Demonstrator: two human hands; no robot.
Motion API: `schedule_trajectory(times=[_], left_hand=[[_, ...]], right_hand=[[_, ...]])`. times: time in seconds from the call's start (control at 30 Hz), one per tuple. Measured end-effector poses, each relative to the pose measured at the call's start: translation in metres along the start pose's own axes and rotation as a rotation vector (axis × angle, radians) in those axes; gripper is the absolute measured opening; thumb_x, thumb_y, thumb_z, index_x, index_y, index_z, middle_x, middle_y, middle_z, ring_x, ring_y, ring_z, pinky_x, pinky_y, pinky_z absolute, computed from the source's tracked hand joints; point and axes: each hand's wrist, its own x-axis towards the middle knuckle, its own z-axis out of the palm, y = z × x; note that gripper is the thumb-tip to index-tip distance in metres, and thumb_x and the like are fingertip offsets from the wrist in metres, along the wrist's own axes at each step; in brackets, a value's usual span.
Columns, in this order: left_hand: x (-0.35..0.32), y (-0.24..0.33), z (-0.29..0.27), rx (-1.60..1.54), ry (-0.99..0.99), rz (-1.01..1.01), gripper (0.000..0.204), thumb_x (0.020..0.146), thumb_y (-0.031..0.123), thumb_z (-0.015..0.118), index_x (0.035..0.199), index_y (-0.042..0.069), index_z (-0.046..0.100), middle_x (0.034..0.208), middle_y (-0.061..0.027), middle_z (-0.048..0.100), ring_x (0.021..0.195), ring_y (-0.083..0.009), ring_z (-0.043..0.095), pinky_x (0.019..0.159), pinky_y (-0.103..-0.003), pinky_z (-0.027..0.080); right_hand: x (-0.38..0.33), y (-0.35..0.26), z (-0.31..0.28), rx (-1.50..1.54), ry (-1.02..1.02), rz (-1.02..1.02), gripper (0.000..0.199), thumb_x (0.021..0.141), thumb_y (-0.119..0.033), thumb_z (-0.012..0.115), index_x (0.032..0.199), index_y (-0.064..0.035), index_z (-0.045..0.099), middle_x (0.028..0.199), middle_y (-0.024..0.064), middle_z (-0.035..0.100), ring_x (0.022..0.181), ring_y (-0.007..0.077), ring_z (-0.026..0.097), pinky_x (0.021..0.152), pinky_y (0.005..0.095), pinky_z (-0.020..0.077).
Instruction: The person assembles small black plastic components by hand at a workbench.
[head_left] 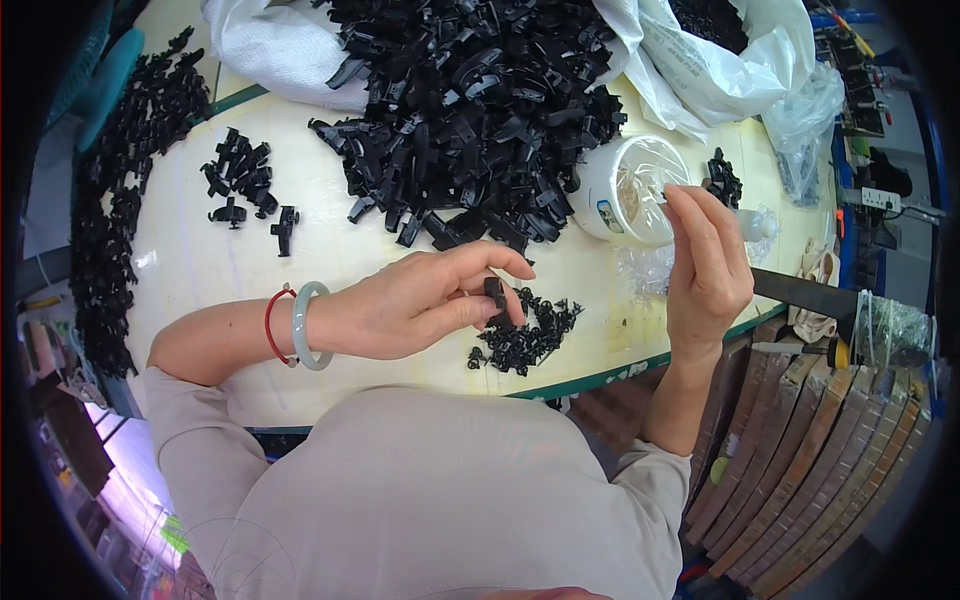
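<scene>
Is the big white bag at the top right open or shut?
Open. The white bag has its edges spread apart, and lots of small black bits show inside its mouth.

Head-worn fisheye view, facing steeply down, close above worktable

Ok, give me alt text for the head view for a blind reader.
A person's left hand holds a small black plastic part near a pile of tiny black pieces; the right hand is raised near a round white plastic tub. A large heap of black plastic parts lies beyond, on the cream tabletop.
</scene>
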Motion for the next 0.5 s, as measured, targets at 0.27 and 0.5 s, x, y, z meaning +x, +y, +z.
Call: schedule_trajectory(times=[0.27,0.5], left_hand=[[-0.0002,-0.0104,0.0005,-0.231,0.062,0.012,0.022,0.092,0.007,0.052,0.113,0.0,0.051,0.098,-0.0075,0.063,0.086,-0.0084,0.06,0.073,-0.022,0.048],[0.0,-0.0027,-0.0005,-0.327,0.079,-0.049,0.022,0.091,0.008,0.055,0.11,0.0,0.059,0.093,-0.0073,0.065,0.082,-0.0088,0.062,0.069,-0.022,0.051]], right_hand=[[0.0094,0.0023,0.0052,-0.098,-0.169,-0.108,0.033,0.063,0.011,0.063,0.094,-0.0014,0.064,0.09,0.0094,0.061,0.076,0.0231,0.06,0.063,0.0321,0.0494],[0.0085,-0.0036,0.0008,0.095,-0.127,0.133,0.021,0.072,0.01,0.065,0.09,-0.0013,0.064,0.087,0.0107,0.059,0.075,0.0213,0.059,0.063,0.0294,0.0477]])
